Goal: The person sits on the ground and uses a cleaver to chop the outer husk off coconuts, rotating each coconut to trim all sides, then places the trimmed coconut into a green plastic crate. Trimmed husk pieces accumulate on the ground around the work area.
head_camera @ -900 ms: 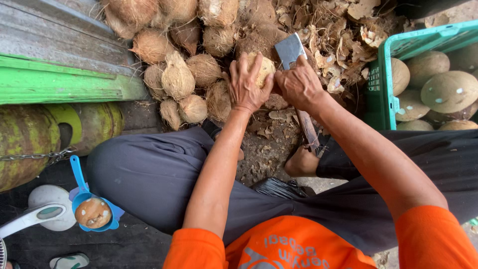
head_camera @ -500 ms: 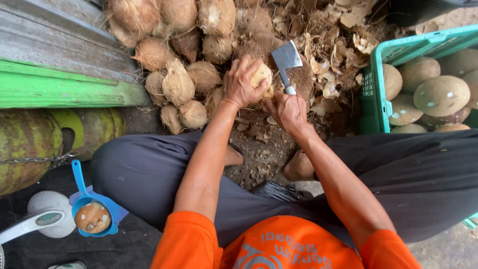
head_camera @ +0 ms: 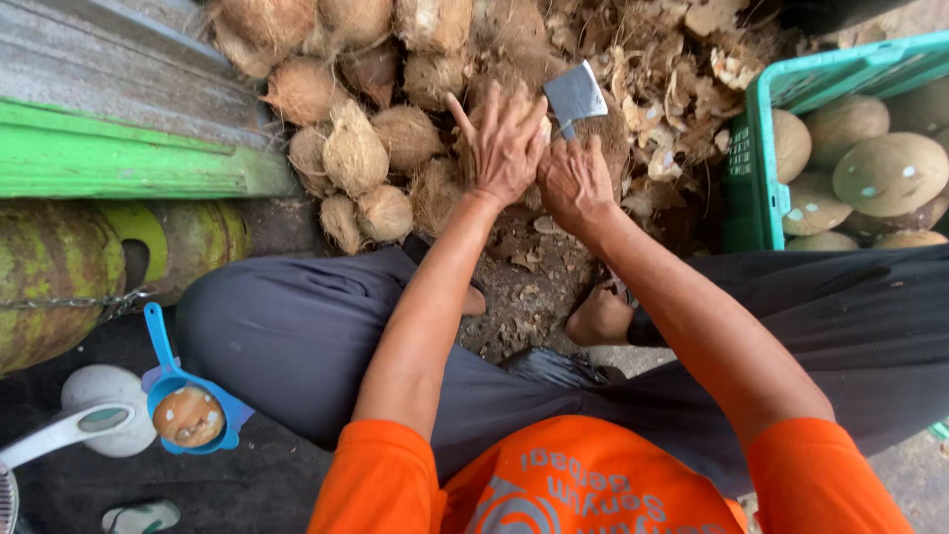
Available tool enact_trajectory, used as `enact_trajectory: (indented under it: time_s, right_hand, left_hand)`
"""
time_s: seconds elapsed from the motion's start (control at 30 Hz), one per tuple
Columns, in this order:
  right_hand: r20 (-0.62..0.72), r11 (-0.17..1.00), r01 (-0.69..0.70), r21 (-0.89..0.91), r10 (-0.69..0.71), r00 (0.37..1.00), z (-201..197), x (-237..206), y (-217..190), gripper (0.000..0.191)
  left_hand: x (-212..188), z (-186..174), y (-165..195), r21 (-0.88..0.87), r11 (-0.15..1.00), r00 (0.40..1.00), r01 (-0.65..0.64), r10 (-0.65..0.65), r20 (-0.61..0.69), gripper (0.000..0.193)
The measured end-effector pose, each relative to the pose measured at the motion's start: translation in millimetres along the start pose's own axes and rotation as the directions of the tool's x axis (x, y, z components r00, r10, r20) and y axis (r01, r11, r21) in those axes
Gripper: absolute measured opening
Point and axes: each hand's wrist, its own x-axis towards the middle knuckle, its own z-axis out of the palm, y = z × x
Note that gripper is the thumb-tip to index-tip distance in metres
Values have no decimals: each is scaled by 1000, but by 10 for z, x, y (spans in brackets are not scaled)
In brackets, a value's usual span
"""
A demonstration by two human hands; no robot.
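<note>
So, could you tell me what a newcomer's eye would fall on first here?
Most striking is the cleaver at top centre, gripped by the right hand beside the left hand, which covers a coconut. Behind them lies a heap of husked coconuts, and a green crate of peeled coconuts stands at the right.

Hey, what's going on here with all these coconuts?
A person sitting cross-legged in an orange shirt is working on a coconut. The left hand is spread over a husky coconut in front of the knees, while the right hand grips a small cleaver, blade raised beside it. Unpeeled coconuts are heaped at the left, husk scraps lie behind, and a green crate at the right holds smooth peeled ones.
</note>
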Motion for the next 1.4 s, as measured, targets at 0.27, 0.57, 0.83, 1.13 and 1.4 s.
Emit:
enact_trajectory:
  time_s: [0.27,0.57,0.83,1.13,1.4]
  right_hand:
    - [-114,954,23,300,12,993,150,42,16,35]
    - [-508,900,65,432,182,842,259,-298,-252,35]
    - [-144,704,-149,694,339,930,248,-673,-407,38]
    - [-162,890,-121,440,211,964,147,-485,-161,28]
    - [-16,950,-77,304,86,996,276,-175,-377,30]
  left_hand:
    - [213,-110,-133,-70,969,936,238,-210,282,64]
    - [377,-146,-81,-46,909,872,414,-381,309,54]
    - [593,-280,164,-17,697,628,717,-634,451,54]
    - [334,-128,-120,-190,957,963,221,-183,199,91]
    - [70,-86,-49,34,999,978,37,-44,205,73]
